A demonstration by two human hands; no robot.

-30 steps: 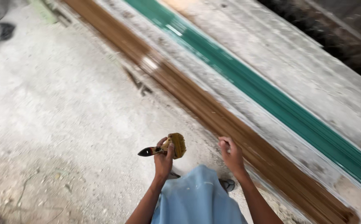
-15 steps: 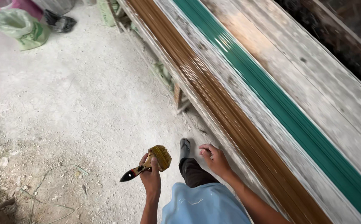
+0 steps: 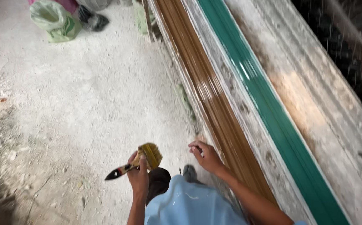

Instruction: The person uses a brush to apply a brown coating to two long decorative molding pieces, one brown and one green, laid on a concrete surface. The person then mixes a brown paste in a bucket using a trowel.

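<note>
Long brown-painted grooved board (image 3: 214, 100) runs away up-frame, just right of both hands.
Right hand (image 3: 206, 157), loosely curled and empty, is nearer; left hand (image 3: 139, 174) grips yellow-bristled paintbrush (image 3: 137, 161).

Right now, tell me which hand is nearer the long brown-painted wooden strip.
Right. The right hand is at the long brown-painted wooden strip's edge; the left hand, holding a yellow-bristled paintbrush, hangs farther out over the floor.

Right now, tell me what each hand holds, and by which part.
The left hand grips a paintbrush near the ferrule, where handle meets yellow-stained bristles. The right hand holds nothing visible; it rests by the brown strip.
</note>
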